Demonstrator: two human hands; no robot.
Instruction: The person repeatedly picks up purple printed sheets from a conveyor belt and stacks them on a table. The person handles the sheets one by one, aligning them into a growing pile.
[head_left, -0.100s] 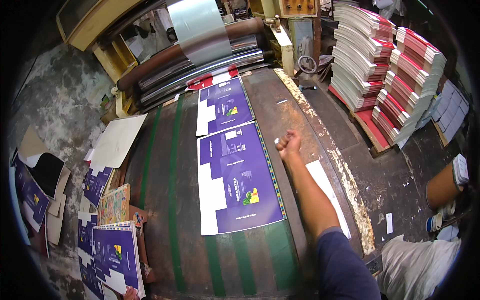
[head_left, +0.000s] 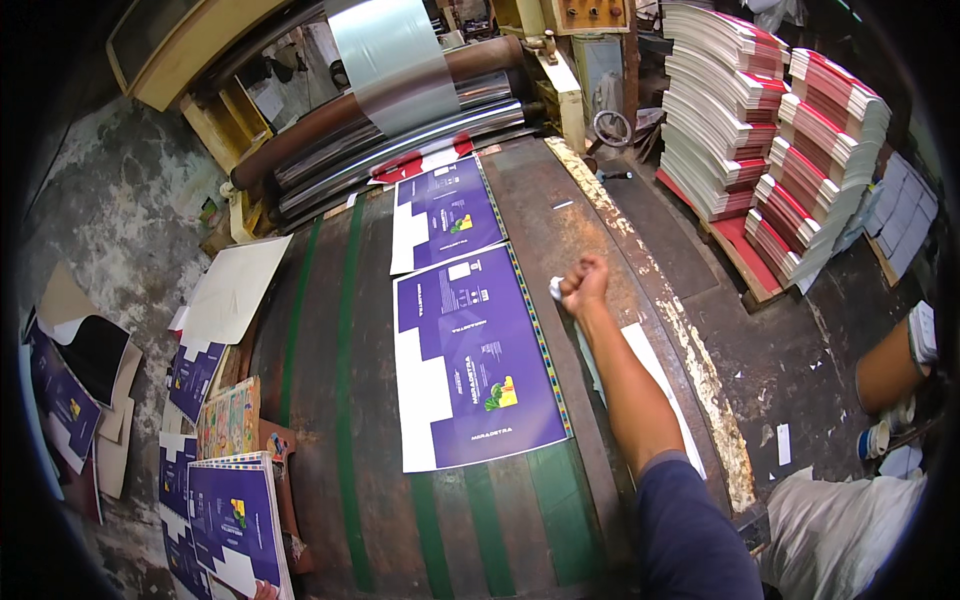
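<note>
My right hand (head_left: 584, 284) is closed in a fist above the right side of the worn metal table (head_left: 540, 200). A small white wad (head_left: 556, 288), perhaps cloth or paper, pokes out of its left side. Left of that hand, two purple-and-white printed sheets lie end to end: a nearer sheet (head_left: 480, 360) and a farther sheet (head_left: 440, 210). At the lower left edge, my left hand (head_left: 265, 590) shows only its fingertips, curled on the edge of a stack of purple printed sheets (head_left: 235, 510).
Metal rollers (head_left: 400, 140) with a hanging silvery film (head_left: 390, 60) stand at the table's far end. Tall stacks of red-and-white sheets (head_left: 720, 110) rise on a pallet at right. A white strip (head_left: 650, 370) lies under my right forearm. A pale board (head_left: 235, 290) rests at left.
My right hand has shifted slightly up, and more of the white wad shows. The stack at my left hand sits slightly lower in view. The sheets on the table look unmoved.
</note>
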